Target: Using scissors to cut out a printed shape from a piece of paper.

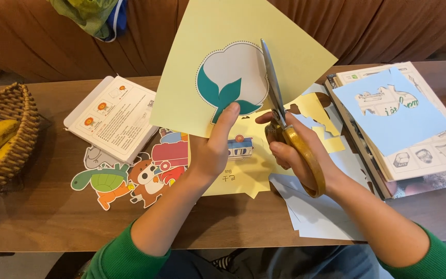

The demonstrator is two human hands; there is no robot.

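Nearest the body, the right hand [298, 155] is closed through the yellow-handled loops of a pair of steel-bladed scissors [285, 124], fingers clamped on the handles, the blades pointing up and away and lying nearly shut along the right edge of the printed shape. The left hand [210, 150] pinches the lower edge of a pale yellow paper sheet printed with a white cloud-like puff on teal leaves inside a dotted outline [233, 67], thumb on the near face just below the teal stem, the remaining fingers hidden behind the sheet. To cut this well, I judge the blades should follow just outside the dotted line with short bites, while the left hand turns the sheet into the scissors rather than the scissors twisting round the curve, and the grip should stay close to the cut so the paper does not flop. The sheet is held up off the brown wooden table [52, 217], above and between the two hands, touching both thumb and blades. Under the hands lie finished cut-outs: a green turtle figure [101, 181], a brown dog [145, 181] and a red vehicle [170, 155]. Further right a light blue sheet with a shape cut away [393, 124] rests on an open booklet [440, 150]; far left stands a woven basket holding bananas [11, 139].
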